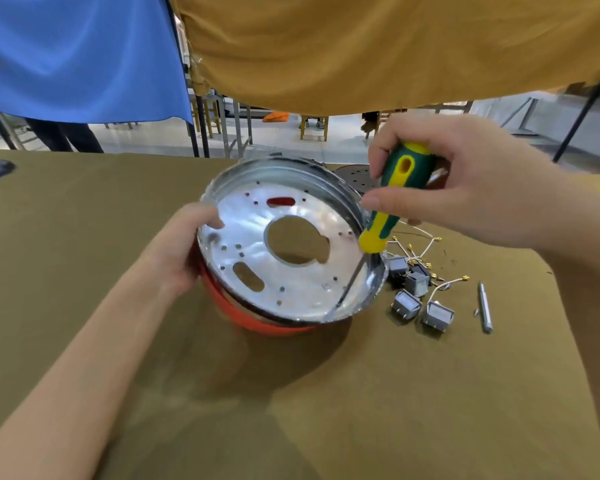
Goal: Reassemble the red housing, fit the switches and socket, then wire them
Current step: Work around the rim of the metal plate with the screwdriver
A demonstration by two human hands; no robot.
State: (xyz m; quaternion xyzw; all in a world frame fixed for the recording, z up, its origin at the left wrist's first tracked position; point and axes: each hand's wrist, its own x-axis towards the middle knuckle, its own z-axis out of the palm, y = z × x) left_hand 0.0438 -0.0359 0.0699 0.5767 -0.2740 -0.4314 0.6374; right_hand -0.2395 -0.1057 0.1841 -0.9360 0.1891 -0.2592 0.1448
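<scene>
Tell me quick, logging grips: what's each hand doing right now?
Left hand: grips the rim of the red housing.
Right hand: holds the screwdriver.

No readable text, labels, brands or nos. anywhere. Faint dark marks on near-right rim of the metal pan [378,289] may be stamped chars, but too blurred to read. Screwdriver handle [400,188] shows only green/yellow, no lettering visible.

Bright even daylight, glare on metal plate [291,258], soft shadow below, wide-angle edge distortion
</scene>
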